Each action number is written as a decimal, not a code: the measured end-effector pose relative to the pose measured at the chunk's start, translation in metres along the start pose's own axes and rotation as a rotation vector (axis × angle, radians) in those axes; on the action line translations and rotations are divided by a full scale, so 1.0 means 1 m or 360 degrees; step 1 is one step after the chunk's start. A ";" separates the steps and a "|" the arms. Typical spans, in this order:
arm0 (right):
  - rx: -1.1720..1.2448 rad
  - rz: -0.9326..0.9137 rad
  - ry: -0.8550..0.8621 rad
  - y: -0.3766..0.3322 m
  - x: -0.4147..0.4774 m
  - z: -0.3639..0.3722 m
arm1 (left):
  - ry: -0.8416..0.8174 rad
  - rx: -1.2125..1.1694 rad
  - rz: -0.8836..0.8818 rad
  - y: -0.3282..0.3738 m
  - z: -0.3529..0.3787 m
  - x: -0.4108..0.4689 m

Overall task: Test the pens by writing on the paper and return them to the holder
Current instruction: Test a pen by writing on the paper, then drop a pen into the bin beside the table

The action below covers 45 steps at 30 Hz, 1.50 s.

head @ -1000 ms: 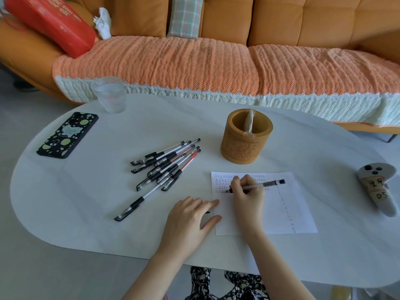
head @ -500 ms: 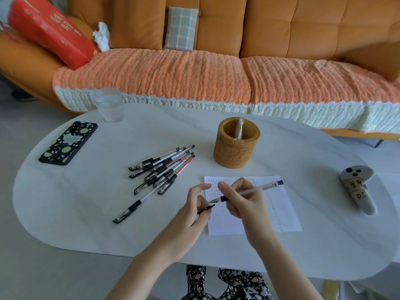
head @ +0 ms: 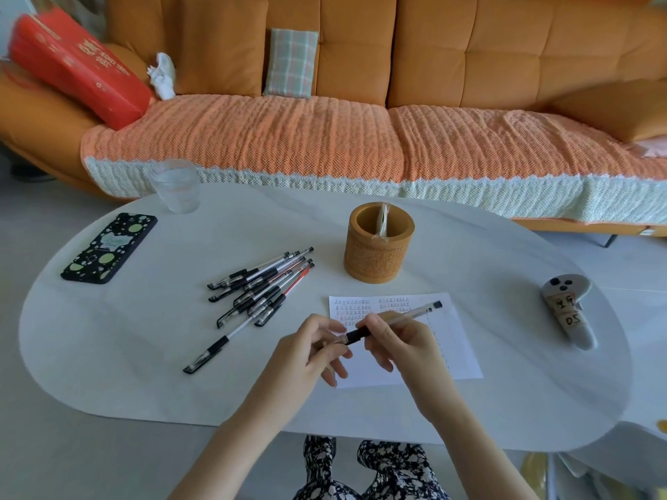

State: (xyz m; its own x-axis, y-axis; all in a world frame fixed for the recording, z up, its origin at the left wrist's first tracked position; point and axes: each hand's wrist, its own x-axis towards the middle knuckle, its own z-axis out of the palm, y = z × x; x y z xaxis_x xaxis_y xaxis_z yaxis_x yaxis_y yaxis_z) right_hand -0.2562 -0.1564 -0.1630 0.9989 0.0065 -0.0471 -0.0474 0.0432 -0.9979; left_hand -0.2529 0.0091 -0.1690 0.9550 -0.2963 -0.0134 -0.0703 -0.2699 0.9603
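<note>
Holds a pen (head: 408, 315) in the right hand (head: 404, 342), with fingers (head: 379, 328) curled round the clear barrel just behind the black grip and the back end pointing far and right. Pinches the pen's tip end with the left hand (head: 310, 351), fingertips (head: 334, 332) closed on it; cannot tell whether a cap sits there. Works just above the paper (head: 458, 341), a white sheet flat on the tabletop (head: 144, 355) with rows of small marks along its far edge. Has the holder (head: 379, 261), a round tan cup, standing upright just beyond the paper, with something in clear wrap inside. Has a bundle of pens (head: 267, 283) lying left of the holder, touching one another, capped ends toward the near left, plus a single pen (head: 213, 350) on the near side of them. Shares the tabletop with a phone (head: 108, 247) in a spotted case and a clear glass (head: 177, 189) at the far left, and a white controller (head: 570, 308) at the right. Faces an orange sofa (head: 469, 48) with a red box (head: 79, 66) at its left end
</note>
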 end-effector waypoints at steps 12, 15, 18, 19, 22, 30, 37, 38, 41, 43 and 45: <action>0.0038 -0.0027 0.0091 -0.006 -0.017 -0.010 | 0.0066 0.0096 0.0100 0.017 0.025 -0.014; 0.0030 0.0106 0.0204 -0.003 -0.027 -0.019 | -0.0049 0.0125 0.0061 0.022 0.038 -0.015; -0.0068 0.0209 0.0359 0.004 -0.039 -0.037 | -0.0277 0.0272 -0.0013 0.030 0.059 -0.011; -0.0086 0.0239 0.0416 0.005 -0.045 -0.047 | -0.0343 0.0367 -0.0040 0.032 0.068 -0.011; -0.0077 0.0405 0.0553 0.010 -0.071 -0.087 | -0.0446 0.0719 0.0035 0.035 0.092 -0.015; -0.1197 0.1043 0.0721 0.082 -0.147 -0.204 | -0.0611 0.0879 0.0356 0.045 0.164 -0.023; -0.1188 0.1302 0.0903 0.110 -0.166 -0.258 | -0.0669 0.1009 0.0515 0.053 0.217 -0.017; -0.1228 0.1345 0.0872 0.114 -0.167 -0.260 | -0.0685 0.1026 0.0516 0.052 0.220 -0.018; -0.1323 0.1342 0.0770 0.104 -0.168 -0.251 | -0.0691 0.1046 0.0498 0.049 0.218 -0.017; -0.1364 0.1279 0.0685 0.089 -0.165 -0.238 | -0.0665 0.1053 0.0474 0.046 0.207 -0.017; -0.1431 0.1165 0.0581 0.075 -0.158 -0.225 | -0.0626 0.1070 0.0432 0.042 0.190 -0.015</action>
State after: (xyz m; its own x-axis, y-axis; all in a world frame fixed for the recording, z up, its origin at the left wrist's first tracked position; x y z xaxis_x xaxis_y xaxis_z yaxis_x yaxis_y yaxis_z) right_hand -0.4166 -0.3785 -0.2401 0.6865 -0.5488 -0.4771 -0.7254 -0.5622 -0.3971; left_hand -0.3255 -0.1719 -0.1813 0.7179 -0.6958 -0.0217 -0.5608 -0.5965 0.5742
